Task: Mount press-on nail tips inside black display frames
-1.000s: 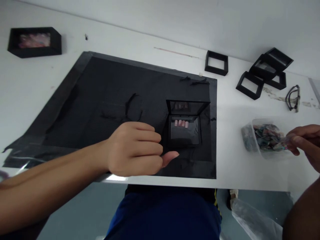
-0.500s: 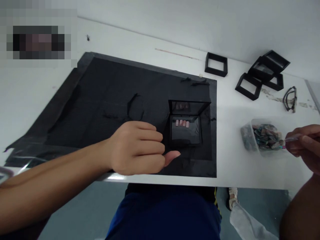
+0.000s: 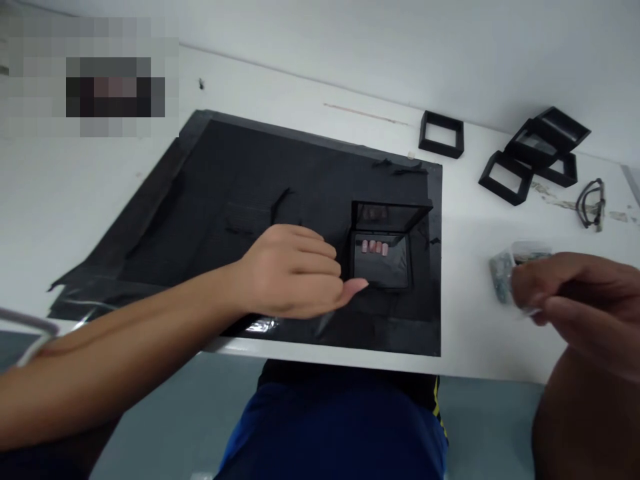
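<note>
My left hand (image 3: pixel 300 273) is curled, back upward, thumb sticking out, over the black mat (image 3: pixel 320 167); its palm side is hidden, so I cannot make out what it holds, if anything. Just right of it lies an opened black case (image 3: pixel 383 267) with its lid tilted up. Several pinkish nail tips (image 3: pixel 375 247) sit in a row in the case. My right hand (image 3: pixel 575 300), somewhat blurred, pinches a small clear piece (image 3: pixel 530 312) in front of a clear plastic tub (image 3: pixel 500 277), hiding most of the tub.
A single black frame (image 3: pixel 441 134) stands near the wall, behind the mat. Farther right are several stacked black frames (image 3: pixel 505 178) and a dark loop-shaped object (image 3: pixel 590 205). Dark scraps (image 3: pixel 410 169) lie at the mat's back right.
My right hand has moved left with the clear piece, now covering much of the tub. My left hand is slightly higher and farther right in view. The whole view has shifted a little.
</note>
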Demonstrator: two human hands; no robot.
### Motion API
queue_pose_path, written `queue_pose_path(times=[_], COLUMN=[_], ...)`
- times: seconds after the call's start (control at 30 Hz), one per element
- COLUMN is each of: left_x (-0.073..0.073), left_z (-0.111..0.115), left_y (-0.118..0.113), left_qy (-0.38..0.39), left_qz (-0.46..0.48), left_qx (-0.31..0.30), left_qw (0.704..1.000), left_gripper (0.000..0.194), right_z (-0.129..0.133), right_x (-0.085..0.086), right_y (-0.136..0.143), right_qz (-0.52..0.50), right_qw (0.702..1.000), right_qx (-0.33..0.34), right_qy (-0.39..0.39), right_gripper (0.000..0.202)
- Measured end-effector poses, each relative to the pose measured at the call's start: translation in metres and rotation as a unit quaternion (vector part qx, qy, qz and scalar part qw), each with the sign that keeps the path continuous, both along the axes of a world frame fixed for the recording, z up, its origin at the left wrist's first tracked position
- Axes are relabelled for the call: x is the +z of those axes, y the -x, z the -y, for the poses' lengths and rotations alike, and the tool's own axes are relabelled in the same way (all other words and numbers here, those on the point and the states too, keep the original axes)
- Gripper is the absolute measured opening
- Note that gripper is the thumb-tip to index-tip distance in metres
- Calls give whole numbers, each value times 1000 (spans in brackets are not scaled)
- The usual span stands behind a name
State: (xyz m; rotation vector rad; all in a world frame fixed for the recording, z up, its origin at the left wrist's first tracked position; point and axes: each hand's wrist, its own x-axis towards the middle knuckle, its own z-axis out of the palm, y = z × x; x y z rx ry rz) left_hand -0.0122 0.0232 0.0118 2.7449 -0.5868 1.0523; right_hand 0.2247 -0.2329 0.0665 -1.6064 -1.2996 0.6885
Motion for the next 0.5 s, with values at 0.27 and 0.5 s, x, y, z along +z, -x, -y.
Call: queue_pose_path(times=[0.27, 0.5], left_x=[0, -2], left_z=[-9, -5], left_y=[-5, -2], left_qy=[64, 32], left_qz=[-17, -4], left_qx=[16, 3], left_qw=[998, 999], left_gripper=[51, 43], right_z=[-64, -83], right_x=[-15, -55], right_y=[42, 28], right_qz=[71, 92], right_qw=[986, 969], right_qx=[72, 43], right_qy=[136, 223], right_gripper=[25, 31])
